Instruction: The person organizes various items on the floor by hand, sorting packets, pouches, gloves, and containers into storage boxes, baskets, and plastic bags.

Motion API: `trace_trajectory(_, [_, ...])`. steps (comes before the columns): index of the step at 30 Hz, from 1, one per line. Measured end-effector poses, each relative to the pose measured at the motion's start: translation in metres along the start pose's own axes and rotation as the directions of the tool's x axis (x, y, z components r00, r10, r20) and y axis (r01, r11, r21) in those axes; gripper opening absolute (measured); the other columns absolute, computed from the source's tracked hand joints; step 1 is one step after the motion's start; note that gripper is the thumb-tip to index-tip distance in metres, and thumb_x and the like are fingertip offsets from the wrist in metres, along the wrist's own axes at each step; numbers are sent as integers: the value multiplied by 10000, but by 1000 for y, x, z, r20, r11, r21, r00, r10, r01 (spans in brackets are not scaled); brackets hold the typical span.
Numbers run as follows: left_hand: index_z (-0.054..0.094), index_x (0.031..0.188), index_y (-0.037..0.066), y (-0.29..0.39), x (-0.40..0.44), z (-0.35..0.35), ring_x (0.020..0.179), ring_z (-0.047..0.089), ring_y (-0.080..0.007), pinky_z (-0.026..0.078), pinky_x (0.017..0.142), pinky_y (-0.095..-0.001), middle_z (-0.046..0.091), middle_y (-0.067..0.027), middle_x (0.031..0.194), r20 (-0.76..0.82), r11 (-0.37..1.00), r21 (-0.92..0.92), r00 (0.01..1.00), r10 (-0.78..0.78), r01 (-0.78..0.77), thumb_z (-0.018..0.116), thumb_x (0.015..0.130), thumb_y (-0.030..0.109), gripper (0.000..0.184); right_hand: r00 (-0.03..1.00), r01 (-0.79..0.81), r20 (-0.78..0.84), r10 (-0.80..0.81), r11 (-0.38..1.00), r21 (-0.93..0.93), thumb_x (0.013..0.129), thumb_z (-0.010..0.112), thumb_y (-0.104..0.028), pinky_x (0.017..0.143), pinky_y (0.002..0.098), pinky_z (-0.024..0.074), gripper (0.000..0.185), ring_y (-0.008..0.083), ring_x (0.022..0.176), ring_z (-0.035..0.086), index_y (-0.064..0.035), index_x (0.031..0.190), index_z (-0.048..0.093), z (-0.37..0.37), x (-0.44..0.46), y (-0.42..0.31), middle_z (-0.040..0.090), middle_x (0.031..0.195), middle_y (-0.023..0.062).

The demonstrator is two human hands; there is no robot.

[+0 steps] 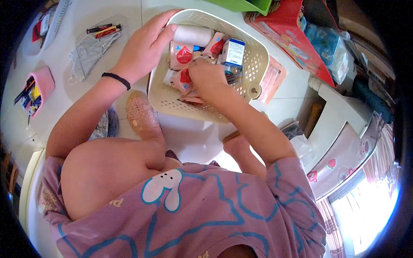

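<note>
A cream plastic basket (167, 108) with small cut-out holes sits on the floor in front of me. My left hand (148, 43), a black band on its wrist, grips the basket's left rim near a white roll (193, 35). Inside the basket, my right hand (206, 77) is curled down among small packets with red drop shapes, such as one packet (181, 56). Its fingertips are hidden, and whatever they hold cannot be made out. A white and blue box (233, 52) stands just right of that hand, above a dark bottle or jar (231, 68).
Left on the floor are a pink holder (46, 86) with pens, a grey mesh cloth (88, 56) and a clear bag. A red bin (284, 34) with plastic packs lies at upper right, near a green container (245, 4). A printed sheet (272, 79) lies beside the basket.
</note>
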State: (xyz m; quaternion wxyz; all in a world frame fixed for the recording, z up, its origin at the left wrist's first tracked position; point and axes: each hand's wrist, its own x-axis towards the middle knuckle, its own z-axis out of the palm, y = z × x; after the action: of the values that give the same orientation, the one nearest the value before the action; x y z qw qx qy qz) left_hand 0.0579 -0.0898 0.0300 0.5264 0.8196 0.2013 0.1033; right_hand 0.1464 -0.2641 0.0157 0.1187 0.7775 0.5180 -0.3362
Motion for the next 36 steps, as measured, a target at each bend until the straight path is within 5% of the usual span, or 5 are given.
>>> trace_trajectory(8, [510,1287,84,1,-1,0,1047,587,-350,455,896,-386,614,-181,1150,-14,1000,18,1000,-11,11,442,981,238,350,970,3,238,-46,984,179,810,557,-70,717,452,545,218,381,887,660,6,1007,610,-22,-28,12,619,1037,217])
trace_trajectory(10, [510,1287,84,1,-1,1,1048,588,-349,456,896,-387,613,-181,1151,-13,1000,22,1000,-17,17,444,981,239,349,986,-57,-143,85,980,189,820,563,-114,721,457,549,222,389,880,661,-4,1007,612,-10,-28,16,594,1053,226])
trace_trajectory(18, [508,1285,71,3,-1,-1,1055,584,-346,456,904,-382,611,-178,1161,8,1000,-1,1000,-31,31,450,986,240,348,997,49,-60,-44,996,80,845,558,-149,707,446,555,189,350,836,674,-19,960,632,-12,11,5,606,975,180])
trace_trajectory(24, [510,1280,58,0,1,1,1071,577,-342,451,916,-379,608,-179,1172,-20,998,56,1000,17,-16,444,988,249,356,807,68,-586,-79,997,-41,775,631,-140,835,427,498,289,317,1019,600,-31,1043,622,-34,37,8,613,1070,143])
trace_trajectory(36, [512,1280,81,1,1,-1,1064,582,-347,459,907,-386,613,-172,1168,-1,999,29,1000,-19,19,432,988,247,345,895,201,-402,-194,979,-27,772,594,-136,869,406,446,343,281,1046,532,-124,1114,567,-26,-56,8,552,1087,115])
